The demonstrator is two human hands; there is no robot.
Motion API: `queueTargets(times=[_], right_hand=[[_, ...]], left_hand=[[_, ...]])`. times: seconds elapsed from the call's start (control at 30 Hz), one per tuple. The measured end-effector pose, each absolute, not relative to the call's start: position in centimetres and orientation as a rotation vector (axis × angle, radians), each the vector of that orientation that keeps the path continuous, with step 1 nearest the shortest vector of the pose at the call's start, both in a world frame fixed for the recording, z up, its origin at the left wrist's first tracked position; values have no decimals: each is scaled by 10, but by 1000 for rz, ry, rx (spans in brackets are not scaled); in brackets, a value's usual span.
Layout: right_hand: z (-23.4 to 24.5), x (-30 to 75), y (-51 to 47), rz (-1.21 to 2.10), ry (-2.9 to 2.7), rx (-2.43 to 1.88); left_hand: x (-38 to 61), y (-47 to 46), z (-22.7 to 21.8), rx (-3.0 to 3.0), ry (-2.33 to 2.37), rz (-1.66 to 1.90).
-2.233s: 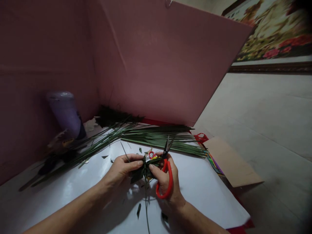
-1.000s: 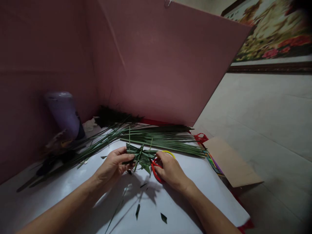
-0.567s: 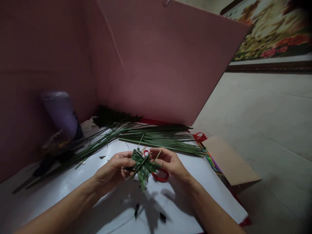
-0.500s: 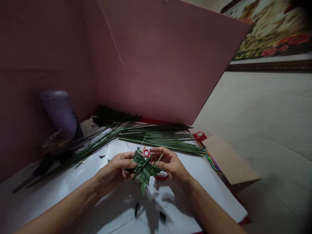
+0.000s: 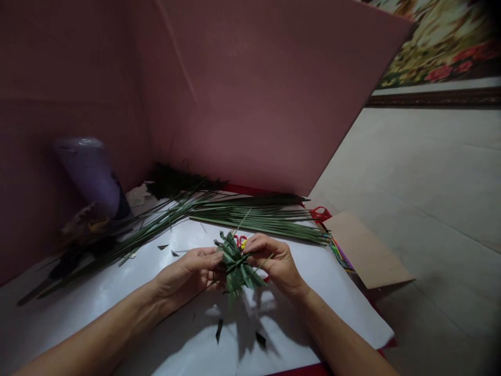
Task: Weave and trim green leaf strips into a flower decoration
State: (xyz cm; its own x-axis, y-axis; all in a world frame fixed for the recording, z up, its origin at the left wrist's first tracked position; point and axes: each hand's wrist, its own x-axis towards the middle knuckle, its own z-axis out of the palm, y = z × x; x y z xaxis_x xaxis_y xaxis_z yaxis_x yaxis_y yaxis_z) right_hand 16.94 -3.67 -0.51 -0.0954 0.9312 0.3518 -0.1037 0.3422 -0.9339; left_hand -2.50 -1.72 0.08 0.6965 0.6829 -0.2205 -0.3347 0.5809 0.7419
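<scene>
Two hands, yours, both working on one folded green leaf piece point(image 5: 239, 269), held up in front of you over the middle of the white sheet. Your left hand point(image 5: 201, 269) grips its left side, thumb on top, fingers behind. Your right hand point(image 5: 276, 261) has thumb and fingers pinched at its right side. One thin strip sticks up from the piece and another pokes out by the right fingers.

Scissors: a red-and-yellow handle point(image 5: 240, 242) just behind the piece, and part of a red loop point(image 5: 266, 279) below your right hand; you cannot tell from this whether that is one pair or two.

Leaf strips: two spreads, a left one point(image 5: 156, 232) and a right one point(image 5: 254, 216), meeting at the back. Dark scraps point(image 5: 218, 331): at least four, two below the hands, two to the left.

Surface: one white sheet point(image 5: 344, 318) on the table, red showing at its edges. One purple container point(image 5: 92, 177) at back left; one brown cardboard flap point(image 5: 368, 250) at right.

Room: two pink panels point(image 5: 254, 94) meet in a corner; one framed picture point(image 5: 450, 57) at upper right, pale tiles point(image 5: 430, 183) below.
</scene>
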Motion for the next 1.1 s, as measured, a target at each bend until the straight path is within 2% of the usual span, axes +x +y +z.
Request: queueTargets(times=[0.3,0.63,1.1], right_hand=[[-11,172,-36,967,-1421,-850],[-16,172,-38,1044,-1459,-946],[-24,164,-40,1443,-1075,-1053]], left_hand=[[-24,-22,-2,791,629,498],[-21,-24,-5,1100,732,648],[-21,-23,-4,1284,821,670]])
